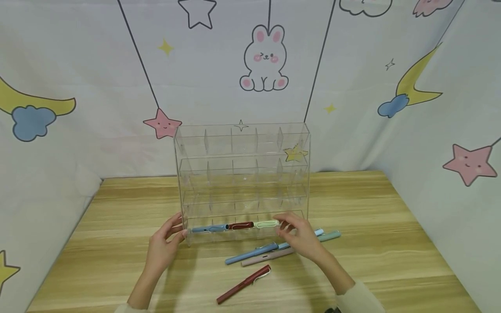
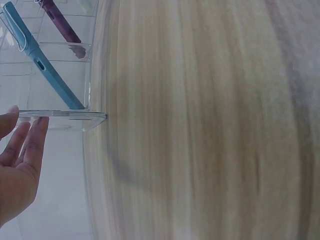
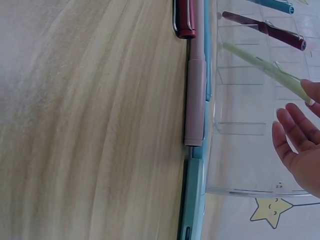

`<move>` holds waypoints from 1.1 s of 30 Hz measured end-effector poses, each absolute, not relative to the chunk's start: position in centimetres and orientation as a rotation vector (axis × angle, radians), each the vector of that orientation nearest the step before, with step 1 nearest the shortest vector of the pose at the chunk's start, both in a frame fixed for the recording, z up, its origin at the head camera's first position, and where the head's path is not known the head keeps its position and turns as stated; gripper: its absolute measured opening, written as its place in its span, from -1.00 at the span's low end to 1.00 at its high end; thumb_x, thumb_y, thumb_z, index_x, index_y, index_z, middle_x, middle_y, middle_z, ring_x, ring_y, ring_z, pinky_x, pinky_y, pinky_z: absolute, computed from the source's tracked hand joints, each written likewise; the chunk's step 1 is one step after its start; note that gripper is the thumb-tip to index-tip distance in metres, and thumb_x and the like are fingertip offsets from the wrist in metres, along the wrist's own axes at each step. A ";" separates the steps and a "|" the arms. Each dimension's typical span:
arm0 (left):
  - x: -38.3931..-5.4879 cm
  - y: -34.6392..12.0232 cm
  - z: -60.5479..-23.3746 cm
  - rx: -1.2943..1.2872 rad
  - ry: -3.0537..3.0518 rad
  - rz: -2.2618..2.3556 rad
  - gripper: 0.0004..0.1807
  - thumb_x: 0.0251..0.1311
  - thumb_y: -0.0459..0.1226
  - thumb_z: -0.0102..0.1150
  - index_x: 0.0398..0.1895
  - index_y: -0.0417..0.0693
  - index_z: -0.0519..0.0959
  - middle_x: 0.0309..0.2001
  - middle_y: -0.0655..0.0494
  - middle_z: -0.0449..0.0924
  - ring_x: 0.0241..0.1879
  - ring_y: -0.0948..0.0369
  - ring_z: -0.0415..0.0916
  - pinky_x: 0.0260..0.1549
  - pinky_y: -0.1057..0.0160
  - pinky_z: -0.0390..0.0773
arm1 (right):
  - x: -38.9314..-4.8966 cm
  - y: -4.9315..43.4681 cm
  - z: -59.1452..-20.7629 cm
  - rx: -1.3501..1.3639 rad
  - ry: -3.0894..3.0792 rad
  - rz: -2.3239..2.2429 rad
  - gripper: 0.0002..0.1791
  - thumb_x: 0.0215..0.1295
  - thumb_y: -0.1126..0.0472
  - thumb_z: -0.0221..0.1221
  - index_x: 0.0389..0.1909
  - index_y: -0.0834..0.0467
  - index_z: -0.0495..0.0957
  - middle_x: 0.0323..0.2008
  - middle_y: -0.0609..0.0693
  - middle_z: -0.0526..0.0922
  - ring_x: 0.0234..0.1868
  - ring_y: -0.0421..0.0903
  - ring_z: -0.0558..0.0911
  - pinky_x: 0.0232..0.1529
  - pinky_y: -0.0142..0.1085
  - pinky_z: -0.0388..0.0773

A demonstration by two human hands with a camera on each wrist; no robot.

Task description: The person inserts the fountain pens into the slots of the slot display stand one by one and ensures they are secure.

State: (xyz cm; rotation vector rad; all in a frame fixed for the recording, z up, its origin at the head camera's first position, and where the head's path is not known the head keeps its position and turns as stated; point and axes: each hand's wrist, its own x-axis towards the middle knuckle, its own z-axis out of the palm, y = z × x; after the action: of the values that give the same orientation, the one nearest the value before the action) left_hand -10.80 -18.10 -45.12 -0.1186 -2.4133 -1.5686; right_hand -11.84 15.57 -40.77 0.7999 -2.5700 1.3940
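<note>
A clear acrylic rack (image 1: 244,187) with several compartments stands upright on the table. Its lowest tier holds a blue pen (image 1: 210,228), a dark red pen (image 1: 240,225) and a light green pen (image 1: 267,224), lying end to end. My left hand (image 1: 163,243) grips the rack's left side panel (image 2: 65,116) near the bottom, thumb and fingers at its edge. At the light green pen's right end, my right hand (image 1: 299,234) pinches the tip (image 3: 302,95); its other fingers hang bent and hold nothing.
Before the rack lie a blue pen (image 1: 250,254), a pinkish-grey pen (image 1: 266,257), a green pen (image 1: 329,236) and a light blue pen (image 1: 319,232). Another red pen (image 1: 243,284) lies nearer the front. A printed cloth (image 1: 219,78) hangs close behind the rack.
</note>
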 end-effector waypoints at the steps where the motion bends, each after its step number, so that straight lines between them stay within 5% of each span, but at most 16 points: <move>1: -10.8 -18.1 -45.1 -0.115 -2.414 -1.571 -0.49 0.08 -0.53 0.16 0.16 -0.31 0.37 -0.02 -0.28 0.49 -0.13 -0.04 0.51 -0.34 0.53 0.54 | -11.7 15.6 -40.7 0.793 -2.574 1.393 -0.68 0.05 0.53 0.20 -0.11 0.43 0.49 -0.27 0.22 0.56 -0.35 0.11 0.53 -0.37 -0.27 0.59; 11: -10.9 -18.1 -45.2 -0.123 -2.410 -1.574 -0.49 0.08 -0.52 0.16 0.16 -0.33 0.37 -0.02 -0.29 0.48 -0.13 -0.04 0.50 -0.34 0.55 0.54 | -11.9 17.5 -44.4 0.798 -2.639 1.445 -0.74 0.06 0.43 0.25 -0.19 0.32 0.50 -0.28 0.12 0.57 -0.35 -0.11 0.51 -0.37 -0.36 0.56; 19: -10.8 -18.1 -45.2 -0.121 -2.417 -1.576 -0.49 0.09 -0.52 0.16 0.16 -0.32 0.37 -0.02 -0.29 0.48 -0.12 -0.04 0.50 -0.33 0.53 0.54 | -10.7 16.4 -46.1 1.006 -2.602 1.471 -0.74 0.02 0.40 0.29 -0.23 0.30 0.53 -0.31 0.13 0.58 -0.38 -0.01 0.51 -0.42 -0.32 0.56; 28: -10.8 -18.1 -45.2 -0.127 -2.413 -1.591 -0.49 0.10 -0.52 0.15 0.17 -0.32 0.36 -0.02 -0.29 0.48 -0.12 -0.06 0.50 -0.33 0.51 0.55 | -9.0 14.8 -48.2 1.186 -2.641 1.275 -0.68 -0.08 0.32 0.36 -0.23 0.18 0.57 -0.22 -0.06 0.58 -0.14 -0.14 0.46 -0.10 -0.33 0.50; 33: -10.8 -18.1 -45.2 -0.123 -2.413 -1.596 -0.49 0.10 -0.51 0.15 0.17 -0.31 0.36 -0.01 -0.29 0.48 -0.11 -0.07 0.50 -0.33 0.52 0.55 | -8.6 14.2 -49.0 1.210 -2.673 1.211 -0.69 -0.09 0.27 0.37 -0.24 0.15 0.59 -0.23 -0.12 0.59 -0.15 -0.20 0.40 -0.10 -0.34 0.44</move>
State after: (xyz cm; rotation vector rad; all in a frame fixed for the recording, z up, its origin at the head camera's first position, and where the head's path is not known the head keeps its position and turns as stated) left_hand -10.76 -18.13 -45.17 -0.1225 -2.4135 -1.5965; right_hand -8.61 14.19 -49.02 1.2100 -2.6731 1.2108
